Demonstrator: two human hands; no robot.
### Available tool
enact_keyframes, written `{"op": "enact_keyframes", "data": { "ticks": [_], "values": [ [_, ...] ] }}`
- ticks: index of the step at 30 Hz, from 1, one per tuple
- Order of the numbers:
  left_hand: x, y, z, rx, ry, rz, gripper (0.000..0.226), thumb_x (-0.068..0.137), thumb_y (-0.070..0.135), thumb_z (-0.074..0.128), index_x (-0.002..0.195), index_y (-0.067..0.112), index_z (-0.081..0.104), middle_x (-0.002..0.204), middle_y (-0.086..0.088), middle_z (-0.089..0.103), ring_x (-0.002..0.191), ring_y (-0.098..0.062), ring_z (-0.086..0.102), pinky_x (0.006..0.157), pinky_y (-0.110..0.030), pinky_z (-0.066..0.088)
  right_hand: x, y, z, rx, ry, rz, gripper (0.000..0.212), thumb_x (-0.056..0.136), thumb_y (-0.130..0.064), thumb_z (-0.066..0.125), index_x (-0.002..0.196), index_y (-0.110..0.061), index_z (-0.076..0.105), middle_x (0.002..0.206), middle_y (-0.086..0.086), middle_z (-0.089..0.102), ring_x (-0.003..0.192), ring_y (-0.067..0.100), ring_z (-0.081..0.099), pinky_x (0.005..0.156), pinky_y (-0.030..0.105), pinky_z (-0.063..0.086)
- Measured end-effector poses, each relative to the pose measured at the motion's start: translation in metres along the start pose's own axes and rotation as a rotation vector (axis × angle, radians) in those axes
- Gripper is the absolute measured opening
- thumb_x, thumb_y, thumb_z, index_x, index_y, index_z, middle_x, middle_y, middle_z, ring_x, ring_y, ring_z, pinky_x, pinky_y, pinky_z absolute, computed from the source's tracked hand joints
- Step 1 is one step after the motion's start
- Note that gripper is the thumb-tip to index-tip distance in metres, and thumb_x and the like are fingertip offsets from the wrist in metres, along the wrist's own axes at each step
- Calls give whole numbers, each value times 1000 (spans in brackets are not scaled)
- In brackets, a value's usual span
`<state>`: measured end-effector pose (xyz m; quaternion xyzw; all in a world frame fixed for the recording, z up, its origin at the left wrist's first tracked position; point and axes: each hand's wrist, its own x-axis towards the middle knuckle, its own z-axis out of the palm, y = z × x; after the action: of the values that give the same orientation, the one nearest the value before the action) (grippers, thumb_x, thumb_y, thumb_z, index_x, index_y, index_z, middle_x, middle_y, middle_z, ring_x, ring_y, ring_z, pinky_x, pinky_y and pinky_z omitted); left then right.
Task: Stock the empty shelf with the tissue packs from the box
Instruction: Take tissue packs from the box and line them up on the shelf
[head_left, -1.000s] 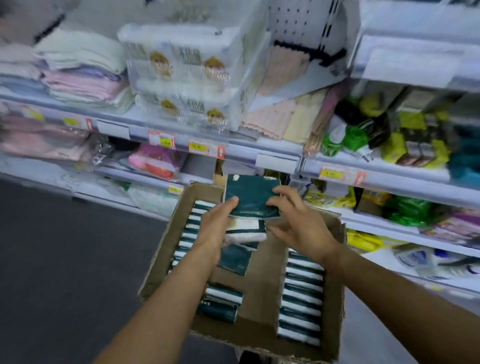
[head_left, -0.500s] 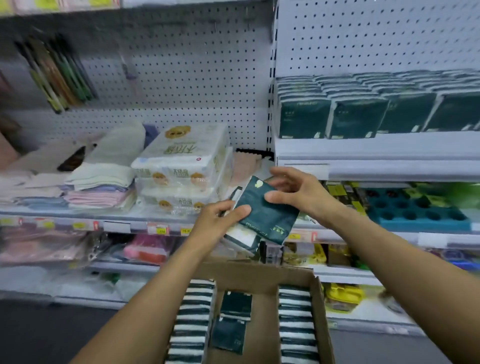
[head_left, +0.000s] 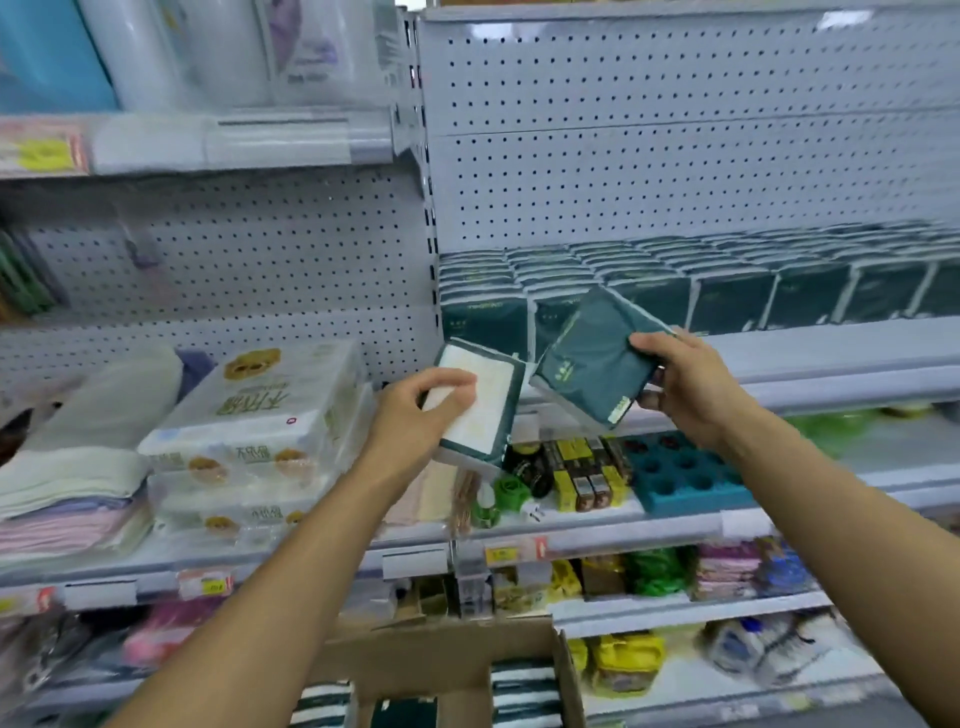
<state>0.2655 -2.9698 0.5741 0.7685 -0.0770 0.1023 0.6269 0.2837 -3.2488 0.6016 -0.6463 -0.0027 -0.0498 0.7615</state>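
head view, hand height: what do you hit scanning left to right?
folded towels → clear-wrapped tissue bundles → left hand gripping a tissue pack, white face up → dark green tissue pack → right hand holding it.

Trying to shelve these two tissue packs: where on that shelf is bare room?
Free: the shelf's front strip, between the tissue pack rows and its edge, right of the right hand. Over the rows, before the bare pegboard, a hand can pass. Crowded: the tightly packed rows.
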Motion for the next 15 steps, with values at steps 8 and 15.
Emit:
{"op": "enact_keyframes", "data": {
  "ticks": [8, 15],
  "values": [
    [39, 14, 51, -56, -23, 52, 60, 93, 20, 68, 138, 51, 43, 130, 16, 59, 107, 0, 61, 89, -27, 55, 48, -3, -107, -189, 273, -40, 23, 87, -9, 71, 106, -7, 60, 103, 17, 69, 78, 30, 69, 61, 36, 60],
    [75, 22, 95, 25, -64, -35, 60, 88, 22, 73, 141, 27, 45, 110, 15, 58, 97, 1, 59, 67, -12, 52, 89, 2, -127, -810, 272, -14, 34, 83, -36, 75, 79, -12, 51, 80, 11, 67, 68, 31, 62, 68, 51, 56]
  ]
}}
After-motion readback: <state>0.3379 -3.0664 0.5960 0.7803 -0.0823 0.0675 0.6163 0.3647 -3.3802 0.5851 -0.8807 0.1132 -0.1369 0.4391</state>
